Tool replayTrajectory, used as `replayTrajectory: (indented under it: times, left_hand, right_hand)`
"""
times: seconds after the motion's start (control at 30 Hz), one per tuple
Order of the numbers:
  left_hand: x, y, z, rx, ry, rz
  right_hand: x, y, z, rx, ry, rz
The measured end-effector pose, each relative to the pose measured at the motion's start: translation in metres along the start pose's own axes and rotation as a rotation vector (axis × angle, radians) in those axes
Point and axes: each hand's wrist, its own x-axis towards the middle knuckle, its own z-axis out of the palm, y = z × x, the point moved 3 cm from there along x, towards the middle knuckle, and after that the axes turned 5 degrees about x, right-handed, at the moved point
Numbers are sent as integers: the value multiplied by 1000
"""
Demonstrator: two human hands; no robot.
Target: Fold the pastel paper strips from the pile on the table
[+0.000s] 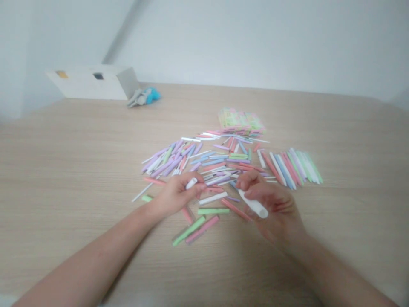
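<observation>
Holding a white stick (254, 204) in your right hand (275, 213), you have the hand curled closed around it. Its long axis slants down from the inner end toward the tabletop's near right corner, and a blunt, rounded end sticks out on that side. Your left hand (175, 198) is closed on a shorter white piece (191, 183), with only its tip showing, pointing up and to the right toward the other hand. Both hands sit at the near side of a loose spread of pastel sticks (204, 164) lying toward the middle of the wooden tabletop (64, 170). These look like rolled paper, so they should be very light, stiff along their length, but easily crushed. Take each by its middle with gentle pressure. A stack of printed paper (241, 120) lies beyond the spread, toward the far edge.
</observation>
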Motion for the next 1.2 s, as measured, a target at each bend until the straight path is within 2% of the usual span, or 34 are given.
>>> replayTrajectory:
  times: [0.37,0.53,0.63,0.73,0.8,0.93,1.03,1.13,1.2]
  left_hand:
    - [0,-2,0,-9,-1,6]
    - [1,-3,-1,18,11,-27]
    - [3,-4,-2,44,55,-48]
    - [5,-4,-3,46,103,-50]
    - [6,-6,-4,37,128,-54]
    - [8,-11,-5,-10,148,-48]
    - [9,-13,-5,-54,147,-49]
    - [10,-14,-4,-87,143,-58]
    - [10,-15,-4,-96,150,-64]
  right_hand:
    - [0,-2,3,41,-15,6]
    - [3,2,-2,-94,22,0]
    - [4,10,-3,-208,1,81]
    - [3,18,3,-338,-89,216]
    - [5,21,10,-541,-183,258]
    - [15,28,26,-933,-346,194]
    - [25,39,36,-1085,-461,128]
    - [31,51,44,-1191,-574,148]
    - [34,56,48,-1246,-606,182]
